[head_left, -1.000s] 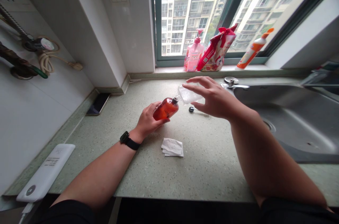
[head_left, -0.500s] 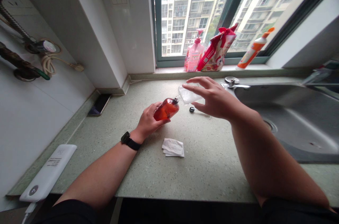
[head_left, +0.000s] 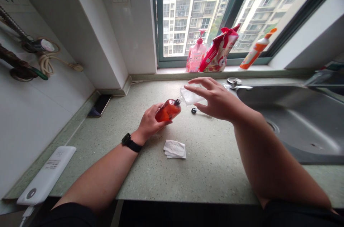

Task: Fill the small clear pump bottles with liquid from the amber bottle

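My left hand [head_left: 151, 122] is wrapped round an amber bottle [head_left: 168, 111], which leans to the right with its dark neck up. In my right hand [head_left: 215, 100] a clear bottle [head_left: 189, 95] is tipped on its side, its mouth meeting the neck of the amber bottle. Fingers and thumb of the right hand grip it from above and below. A small black cap [head_left: 194, 111] with a thin stem lies on the counter under the right hand, partly hidden. Nearer to me lies a folded white tissue [head_left: 174, 149].
The speckled green counter [head_left: 209, 169] meets a steel sink [head_left: 303, 119] with a faucet [head_left: 238, 86] at right. A phone [head_left: 99, 105] and a white power bank [head_left: 48, 173] lie at left. On the sill stand a pink pump bottle [head_left: 196, 57], a red bag [head_left: 220, 51] and an orange-white bottle [head_left: 255, 51].
The whole view has shifted very slightly. Both hands keep their grips, and the two bottles stay mouth to mouth.
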Motion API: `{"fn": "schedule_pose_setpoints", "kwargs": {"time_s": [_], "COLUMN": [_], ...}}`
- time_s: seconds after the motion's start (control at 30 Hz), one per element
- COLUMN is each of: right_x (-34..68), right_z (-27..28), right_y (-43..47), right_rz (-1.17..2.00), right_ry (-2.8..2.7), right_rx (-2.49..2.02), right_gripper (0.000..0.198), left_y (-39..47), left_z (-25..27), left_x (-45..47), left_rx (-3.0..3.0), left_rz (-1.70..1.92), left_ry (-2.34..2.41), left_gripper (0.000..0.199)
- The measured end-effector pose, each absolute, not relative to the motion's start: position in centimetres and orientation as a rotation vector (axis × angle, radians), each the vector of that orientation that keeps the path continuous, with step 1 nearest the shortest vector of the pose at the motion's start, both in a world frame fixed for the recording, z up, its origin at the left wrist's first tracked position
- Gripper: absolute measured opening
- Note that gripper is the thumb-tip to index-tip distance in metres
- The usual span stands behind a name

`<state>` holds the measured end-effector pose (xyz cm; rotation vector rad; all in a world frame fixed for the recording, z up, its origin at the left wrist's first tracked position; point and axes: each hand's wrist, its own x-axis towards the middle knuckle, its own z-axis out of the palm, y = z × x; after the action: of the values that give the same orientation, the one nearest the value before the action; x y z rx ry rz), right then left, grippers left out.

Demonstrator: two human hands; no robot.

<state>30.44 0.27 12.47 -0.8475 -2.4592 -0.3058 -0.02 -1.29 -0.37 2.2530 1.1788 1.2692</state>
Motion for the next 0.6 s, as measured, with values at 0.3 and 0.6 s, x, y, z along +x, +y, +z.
{"fn": "schedule_pose_setpoints", "kwargs": {"time_s": [0.3,0.6], "right_x": [30.32,30.19], "right_z": [12.41,12.52], "right_y": [0.20,0.01], "right_rz": [-0.309,-0.305], "right_ry": [-2.450,-2.457], "right_rx": [-0.858,-0.858], "right_gripper": [0.071,0.072], "left_y": [-1.46,-1.29], "left_z": [-0.16,-0.27], "left_x": [0.09,0.09], "left_rx": [2.260,2.267], "left_rz": [1.287,1.296], "left_ry": [1.185,1.168], "left_gripper": [0.076,0.075]}}
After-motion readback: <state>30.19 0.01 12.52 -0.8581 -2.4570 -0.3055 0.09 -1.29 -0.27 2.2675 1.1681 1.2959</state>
